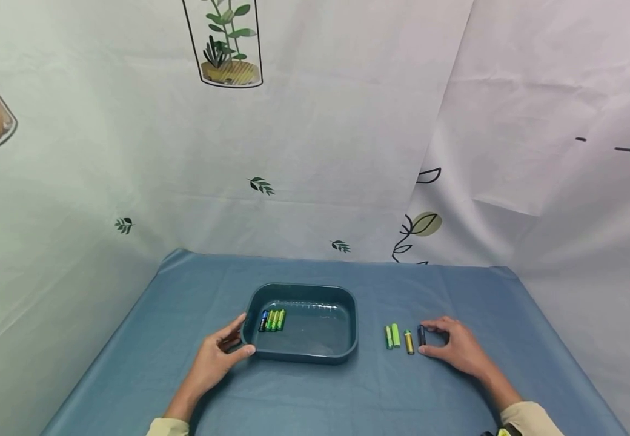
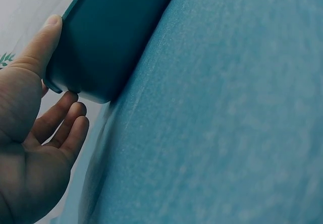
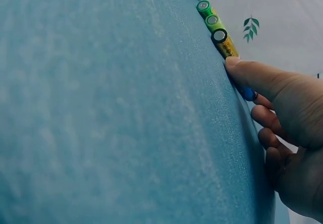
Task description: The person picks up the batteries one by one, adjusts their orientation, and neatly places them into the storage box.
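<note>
A dark teal rectangular tray (image 1: 320,357) sits on the cloth. At its left end my left hand (image 1: 214,357) holds the corner, thumb (image 2: 49,35) on the rim and the other fingers around the side. Inside the tray, on the left, several batteries (image 1: 273,320) lie side by side, one blue-black and the others green. To the right of the tray my right hand (image 1: 457,346) pinches a dark blue battery (image 1: 422,335) lengthwise between thumb and forefinger, low over the cloth. Just left of it lie a gold battery (image 1: 409,342) and two green batteries (image 1: 395,335).
A blue cloth (image 1: 348,399) covers the table. Pale fabric walls (image 1: 320,121) with printed plants stand behind and at both sides.
</note>
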Demonstrator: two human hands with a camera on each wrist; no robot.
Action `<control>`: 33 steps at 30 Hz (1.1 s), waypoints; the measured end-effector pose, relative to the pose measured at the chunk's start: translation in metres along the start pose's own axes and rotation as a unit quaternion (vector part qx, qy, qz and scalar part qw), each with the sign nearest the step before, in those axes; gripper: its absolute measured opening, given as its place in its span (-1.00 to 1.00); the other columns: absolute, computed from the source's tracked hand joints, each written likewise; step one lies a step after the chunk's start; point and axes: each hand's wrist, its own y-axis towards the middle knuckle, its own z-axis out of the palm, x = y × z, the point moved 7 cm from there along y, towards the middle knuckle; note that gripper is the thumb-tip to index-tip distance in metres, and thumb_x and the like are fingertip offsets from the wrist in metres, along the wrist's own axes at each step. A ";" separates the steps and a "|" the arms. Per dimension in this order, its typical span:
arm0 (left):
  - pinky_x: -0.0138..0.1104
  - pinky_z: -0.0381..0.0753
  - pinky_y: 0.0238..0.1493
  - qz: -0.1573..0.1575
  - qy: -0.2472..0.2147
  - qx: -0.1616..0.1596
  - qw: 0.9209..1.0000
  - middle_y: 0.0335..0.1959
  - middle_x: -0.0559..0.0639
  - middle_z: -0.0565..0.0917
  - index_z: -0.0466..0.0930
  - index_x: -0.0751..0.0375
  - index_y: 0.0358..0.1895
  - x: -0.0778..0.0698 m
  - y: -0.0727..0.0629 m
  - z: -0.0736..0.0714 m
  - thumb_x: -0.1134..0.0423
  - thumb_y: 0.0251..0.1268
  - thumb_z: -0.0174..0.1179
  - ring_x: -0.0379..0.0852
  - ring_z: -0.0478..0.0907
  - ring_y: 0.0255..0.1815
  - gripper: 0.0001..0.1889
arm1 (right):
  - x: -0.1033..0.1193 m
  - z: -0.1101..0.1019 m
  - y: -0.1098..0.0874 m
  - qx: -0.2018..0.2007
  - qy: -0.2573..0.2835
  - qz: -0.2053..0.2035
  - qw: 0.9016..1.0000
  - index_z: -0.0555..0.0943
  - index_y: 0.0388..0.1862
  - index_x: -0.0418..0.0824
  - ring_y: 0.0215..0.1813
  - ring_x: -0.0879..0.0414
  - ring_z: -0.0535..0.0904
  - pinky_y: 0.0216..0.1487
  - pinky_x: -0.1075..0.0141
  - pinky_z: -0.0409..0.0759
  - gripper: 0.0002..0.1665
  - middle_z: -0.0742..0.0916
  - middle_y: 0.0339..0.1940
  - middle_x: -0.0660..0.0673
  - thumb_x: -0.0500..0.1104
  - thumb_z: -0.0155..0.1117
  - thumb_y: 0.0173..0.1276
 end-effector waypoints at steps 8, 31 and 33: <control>-0.06 0.59 0.33 -0.003 -0.002 0.001 1.000 0.52 0.20 0.37 0.38 0.08 0.53 -0.001 0.002 0.000 0.11 0.24 0.48 0.21 0.49 0.38 -0.21 | 0.000 -0.002 0.000 -0.006 0.002 0.011 1.000 0.75 0.11 -0.13 0.05 -0.06 0.66 0.06 -0.14 0.65 -0.33 0.75 0.01 -0.07 0.16 0.66 0.07; -0.06 0.61 0.31 -0.005 0.005 -0.003 1.000 0.52 0.23 0.36 0.36 0.10 0.53 0.001 0.000 0.000 0.11 0.25 0.48 0.22 0.51 0.36 -0.21 | 0.043 -0.021 0.009 -0.034 -0.007 0.016 0.999 0.73 0.17 -0.08 -0.07 0.04 0.62 -0.32 0.27 0.57 -0.33 0.74 0.01 -0.03 0.16 0.64 0.11; -0.06 0.61 0.31 -0.003 0.005 -0.003 1.000 0.52 0.22 0.36 0.37 0.10 0.53 0.001 0.000 0.000 0.12 0.25 0.48 0.22 0.52 0.35 -0.21 | 0.048 -0.023 0.012 -0.037 -0.006 0.014 0.999 0.74 0.17 -0.09 -0.07 0.03 0.62 -0.34 0.30 0.57 -0.32 0.75 0.00 -0.03 0.16 0.65 0.10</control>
